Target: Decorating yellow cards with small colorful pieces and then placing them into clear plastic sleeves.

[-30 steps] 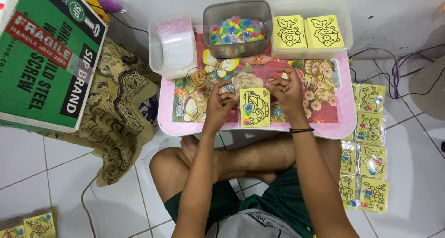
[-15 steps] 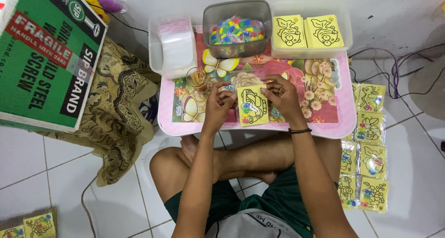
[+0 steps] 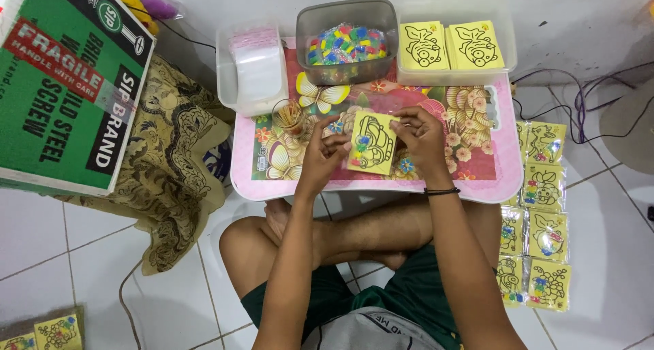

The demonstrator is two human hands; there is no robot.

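I hold a yellow card with a black car outline (image 3: 372, 143) over a small pink floral table (image 3: 485, 184). My left hand (image 3: 325, 152) pinches the card's left edge, where small coloured pieces sit against it. My right hand (image 3: 421, 137) grips its right edge; a black band circles that wrist. The card is tilted slightly.
At the table's back stand a grey tub of coloured pieces (image 3: 348, 41), a clear tray of yellow cards (image 3: 451, 45), a tub of clear bags (image 3: 253, 69) and a small cup of sticks (image 3: 289, 116). Packed cards (image 3: 536, 214) lie on the floor right. A green box (image 3: 65, 84) sits left.
The card has risen from lying near the table's front edge to a higher, more central spot between both hands. My hands moved up with it.
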